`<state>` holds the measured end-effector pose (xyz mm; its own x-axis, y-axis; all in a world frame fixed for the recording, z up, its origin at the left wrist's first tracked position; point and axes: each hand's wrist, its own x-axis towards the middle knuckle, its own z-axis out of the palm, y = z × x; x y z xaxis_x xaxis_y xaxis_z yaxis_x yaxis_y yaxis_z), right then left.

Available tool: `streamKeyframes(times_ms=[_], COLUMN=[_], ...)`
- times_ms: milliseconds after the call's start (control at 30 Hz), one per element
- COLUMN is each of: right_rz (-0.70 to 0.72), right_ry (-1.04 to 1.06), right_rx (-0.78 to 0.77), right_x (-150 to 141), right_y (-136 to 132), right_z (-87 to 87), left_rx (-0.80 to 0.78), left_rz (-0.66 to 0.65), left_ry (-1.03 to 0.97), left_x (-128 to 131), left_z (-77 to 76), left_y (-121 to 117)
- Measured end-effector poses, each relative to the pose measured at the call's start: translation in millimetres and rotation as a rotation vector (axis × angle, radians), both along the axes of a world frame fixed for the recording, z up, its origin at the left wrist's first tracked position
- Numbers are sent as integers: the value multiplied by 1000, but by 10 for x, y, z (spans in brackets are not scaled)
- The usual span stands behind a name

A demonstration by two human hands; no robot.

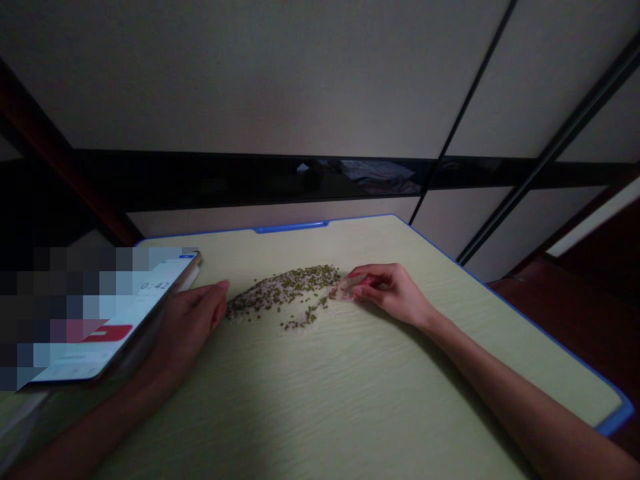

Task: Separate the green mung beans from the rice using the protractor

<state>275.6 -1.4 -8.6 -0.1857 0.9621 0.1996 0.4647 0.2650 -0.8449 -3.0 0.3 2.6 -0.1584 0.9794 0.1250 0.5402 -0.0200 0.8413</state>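
A long, low pile of green beans mixed with pale grains (285,288) lies across the middle of the light wooden-patterned table (300,393). A smaller strip of the same mix spreads in front of it. At the pile's right end, my right hand (395,290) is closed on a small clear plastic piece (343,288) with red on it; its edge touches the grains. My left hand (195,317) rests by the pile's left tip, fingers curled and thumb on top. Whatever those fingers hold, if anything, is hidden.
A tablet or phone with a lit screen (150,293) stands tilted at the left, close to my left wrist. Blue edging (535,333) runs round the table, with a blue handle (293,227) at the far side. Behind rises a pale cabinet (260,80) with a dark glossy band.
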Motion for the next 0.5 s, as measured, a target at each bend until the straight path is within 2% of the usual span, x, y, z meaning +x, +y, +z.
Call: streamKeyframes(times_ms=[267,500], right_rz=[-6,-19], right_ry=[0,81], right_rx=[-2,-16], right_x=[-25,-41], right_y=[-8,34], right_z=[15,-48], left_rx=[-5,12], left_rz=[-17,-23], left_ry=[-1,4], left_x=[3,-27], left_z=[-15,-41], left_y=[-10,14])
